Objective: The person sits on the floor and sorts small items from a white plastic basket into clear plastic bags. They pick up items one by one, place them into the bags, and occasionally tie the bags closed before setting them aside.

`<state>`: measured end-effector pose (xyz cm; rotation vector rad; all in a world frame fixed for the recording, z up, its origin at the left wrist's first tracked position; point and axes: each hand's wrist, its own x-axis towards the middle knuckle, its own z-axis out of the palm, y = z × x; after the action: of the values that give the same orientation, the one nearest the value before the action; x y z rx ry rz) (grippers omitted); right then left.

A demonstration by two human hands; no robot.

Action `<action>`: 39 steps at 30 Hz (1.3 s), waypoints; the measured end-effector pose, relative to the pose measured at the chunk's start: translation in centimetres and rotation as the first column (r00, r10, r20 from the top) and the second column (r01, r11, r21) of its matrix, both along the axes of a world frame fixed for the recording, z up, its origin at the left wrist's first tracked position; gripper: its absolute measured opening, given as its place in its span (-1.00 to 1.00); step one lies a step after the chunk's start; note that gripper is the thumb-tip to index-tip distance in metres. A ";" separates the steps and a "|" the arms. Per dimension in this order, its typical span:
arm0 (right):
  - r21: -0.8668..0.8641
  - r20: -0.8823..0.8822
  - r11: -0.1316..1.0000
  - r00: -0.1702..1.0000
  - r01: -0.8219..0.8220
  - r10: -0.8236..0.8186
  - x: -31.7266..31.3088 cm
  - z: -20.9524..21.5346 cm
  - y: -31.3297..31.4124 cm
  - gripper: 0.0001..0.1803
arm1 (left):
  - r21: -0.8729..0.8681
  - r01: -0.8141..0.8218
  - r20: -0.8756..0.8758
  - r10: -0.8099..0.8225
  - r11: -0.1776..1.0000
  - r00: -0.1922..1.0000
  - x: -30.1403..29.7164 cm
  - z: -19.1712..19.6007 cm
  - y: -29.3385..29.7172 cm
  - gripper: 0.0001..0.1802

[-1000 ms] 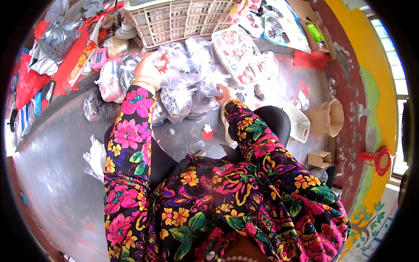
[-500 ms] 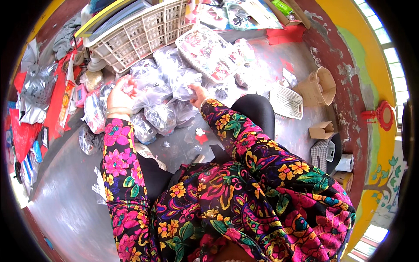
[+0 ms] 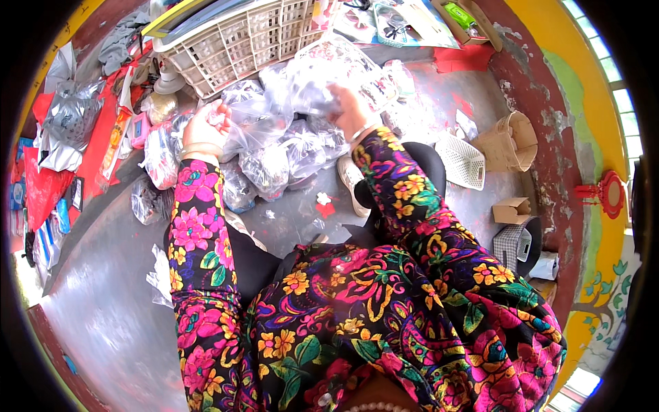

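Grey floor (image 3: 110,302), white crate (image 3: 241,48) at upper centre. One clear bag (image 3: 294,88), upper centre, beside filled bags (image 3: 265,172); right hand (image 3: 352,112), blurred, gripping its right side. Left hand (image 3: 206,130): fingers curled, whether gripping plastic cannot be told.

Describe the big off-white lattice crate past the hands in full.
The crate is off-white and looks like plastic: its long near side is a grid of ribs with rectangular openings. The picture's top edge cuts off its far part. At its upper left is a dark flat item with a yellow edge; whether inside or across it is unclear. It stands beyond the clear plastic bags; contact with them is hard to tell. Neither the left hand nor right hand touches it.
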<state>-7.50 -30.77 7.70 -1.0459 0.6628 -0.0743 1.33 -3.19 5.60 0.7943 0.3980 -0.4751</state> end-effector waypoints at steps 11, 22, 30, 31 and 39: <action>-0.157 0.211 0.970 0.966 0.187 -0.152 -5.1 8.2 -14.3 -0.71 | 0.026 0.070 0.057 -0.071 0.997 0.996 -0.2 -0.3 0.0 -0.88; -0.184 -0.249 0.830 0.792 0.527 -0.558 -19.0 -13.1 -28.5 -0.67 | 0.047 0.180 0.075 -0.183 0.983 0.980 -1.8 1.0 -1.5 -0.76; -0.247 -0.437 0.933 0.829 0.262 -0.349 -13.6 -14.0 -31.5 -0.73 | 0.139 0.151 -0.003 -0.152 0.979 0.988 -3.2 5.3 -4.3 -0.68; -0.228 -0.448 0.956 0.852 0.184 -0.271 -11.7 -15.7 -31.8 -0.71 | 0.197 0.124 -0.022 -0.122 0.973 0.992 -3.4 5.7 -4.0 -0.67; -0.359 -0.429 0.930 0.898 -0.073 -0.095 -3.4 -18.2 -33.0 -0.70 | 0.257 0.104 -0.026 -0.100 0.961 0.995 -4.1 6.7 -5.4 -0.63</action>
<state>-10.87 -63.78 -10.55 -1.4422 1.0980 0.0337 -2.79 -8.56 12.33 1.0689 0.4380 -0.5313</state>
